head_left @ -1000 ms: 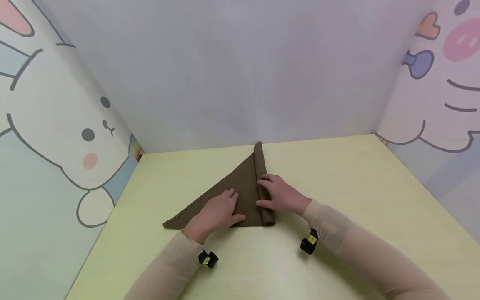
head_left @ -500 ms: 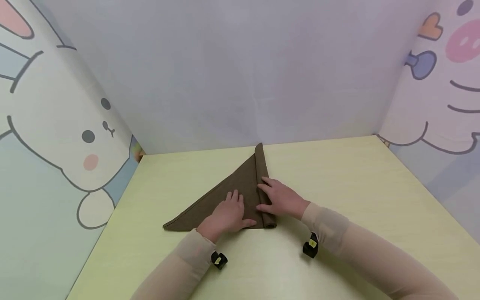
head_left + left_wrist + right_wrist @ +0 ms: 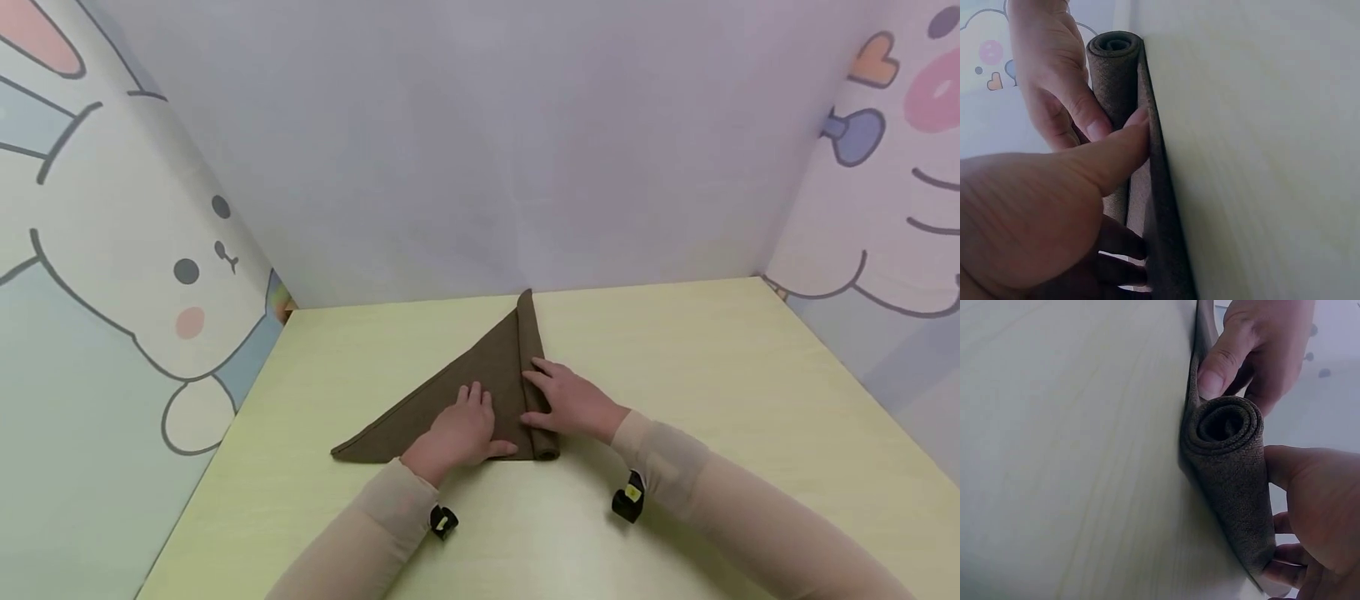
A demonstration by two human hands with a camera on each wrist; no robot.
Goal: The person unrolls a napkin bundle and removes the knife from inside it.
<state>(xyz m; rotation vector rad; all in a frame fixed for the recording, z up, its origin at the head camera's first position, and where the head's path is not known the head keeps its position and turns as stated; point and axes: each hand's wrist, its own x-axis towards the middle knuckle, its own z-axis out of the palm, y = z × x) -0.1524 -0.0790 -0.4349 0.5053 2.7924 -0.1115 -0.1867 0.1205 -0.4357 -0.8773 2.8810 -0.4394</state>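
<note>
Now left hand nearer roll

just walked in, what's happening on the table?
A person is rolling a brown cloth, folded into a triangle, on a pale yellow-green table. The right edge is already wound into a tight roll. The right hand cups that roll, while the left hand lies on the flat part beside it, thumb against the roll. Most of the triangle is still unrolled.
</note>
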